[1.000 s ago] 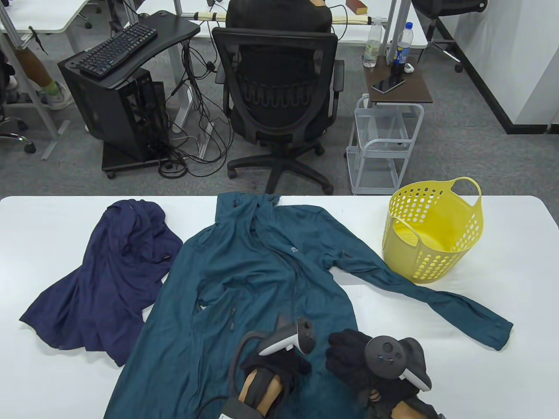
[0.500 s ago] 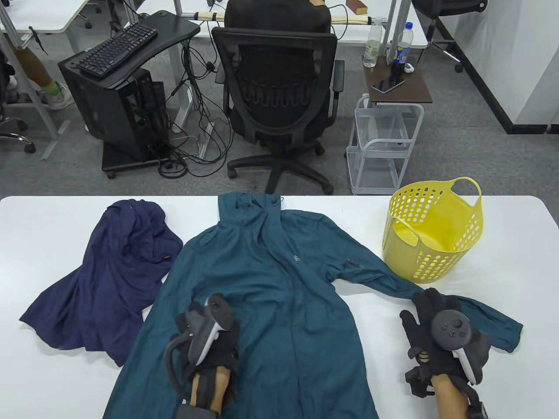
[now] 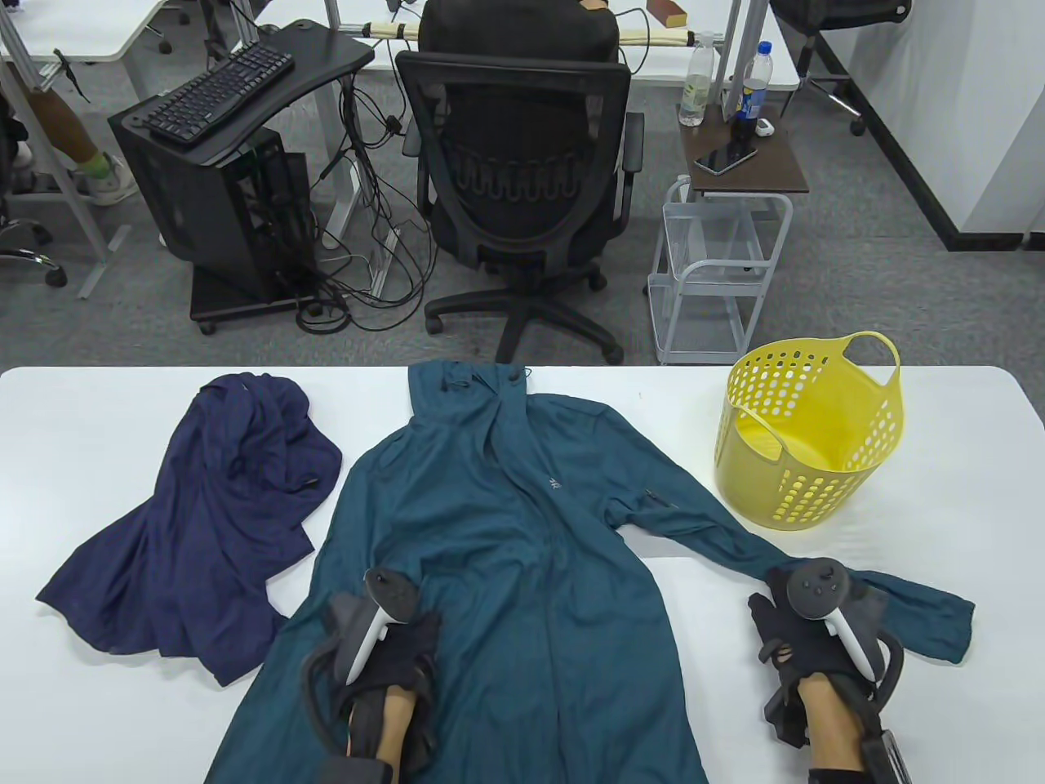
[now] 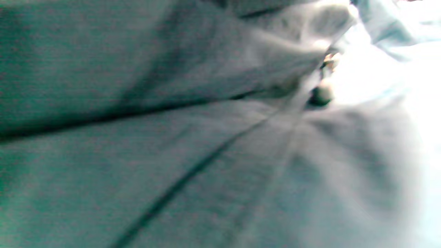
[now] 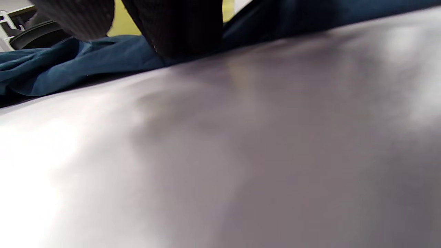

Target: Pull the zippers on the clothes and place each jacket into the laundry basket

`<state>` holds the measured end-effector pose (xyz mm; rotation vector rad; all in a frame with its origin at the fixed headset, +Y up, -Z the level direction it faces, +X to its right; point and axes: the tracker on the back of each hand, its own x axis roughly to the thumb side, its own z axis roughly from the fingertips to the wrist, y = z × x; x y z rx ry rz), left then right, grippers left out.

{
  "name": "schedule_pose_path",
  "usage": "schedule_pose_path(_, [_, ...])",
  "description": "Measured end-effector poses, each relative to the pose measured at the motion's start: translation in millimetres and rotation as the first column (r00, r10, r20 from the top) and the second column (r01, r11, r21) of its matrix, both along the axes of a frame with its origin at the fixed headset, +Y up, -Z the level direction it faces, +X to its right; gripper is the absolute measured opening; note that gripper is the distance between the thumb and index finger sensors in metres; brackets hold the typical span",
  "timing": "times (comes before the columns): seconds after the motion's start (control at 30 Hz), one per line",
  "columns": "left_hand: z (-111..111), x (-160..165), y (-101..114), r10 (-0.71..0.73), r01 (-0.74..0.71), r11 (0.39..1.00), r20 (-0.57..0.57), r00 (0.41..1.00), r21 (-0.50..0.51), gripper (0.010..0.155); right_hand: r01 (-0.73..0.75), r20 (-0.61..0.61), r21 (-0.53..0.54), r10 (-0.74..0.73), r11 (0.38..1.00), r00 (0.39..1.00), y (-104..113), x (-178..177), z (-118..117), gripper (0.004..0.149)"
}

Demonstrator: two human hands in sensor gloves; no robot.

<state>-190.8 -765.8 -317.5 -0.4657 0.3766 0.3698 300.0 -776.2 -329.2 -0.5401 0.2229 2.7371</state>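
Jackets first, from the left: navy jacket (image 3: pixel 196 523) crumpled on the bench (image 3: pixel 939 719), untouched, its edge just beside the teal jacket (image 3: pixel 506 523), which now lies spread flat, front up, centre seam running straight from collar to hem. A second ago both hands were bunched together at the lower hem; they have since parted. Left hand (image 3: pixel 392 645) rests on the teal jacket's lower left panel, fingers hidden under the tracker, so whether they press flat or pinch cloth cannot be told. Left wrist view shows only blurred teal fabric with a small toggle. Right hand (image 3: pixel 804 633) sits at the far sleeve, fingers (image 5: pixel 182 27) down on the cloth at the bench surface; grip not clear. Yellow laundry basket (image 3: pixel 808 433) stands empty at right, near the sleeve. Reading: the garment has been smoothed out; basket step not yet begun.
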Motion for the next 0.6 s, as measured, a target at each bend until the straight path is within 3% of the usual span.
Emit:
schedule_pose_path(0.17, [8,7,11,0.240,-0.240,0.971,0.023,0.970,0.004,0.071,-0.059,-0.059,0.058,0.062,0.997,0.996,8,-18,8,0.058])
schedule_pose_path(0.3, [12,20,8,0.451,-0.450,0.892,0.069,0.890,-0.032,0.073,-0.051,-0.120,0.054,0.057,0.997,0.991,11,-39,12,0.063])
schedule_pose_path(0.37, [13,29,4,0.545,-0.542,0.839,0.087,0.834,-0.057,0.075,-0.024,-0.141,0.008,0.025,1.000,0.990,10,-54,14,0.063])
schedule_pose_path(0.6, [14,66,-14,0.845,-0.816,0.534,0.122,0.521,-0.222,0.079,-0.068,-0.307,-0.069,0.044,0.995,0.951,15,-121,29,0.061])
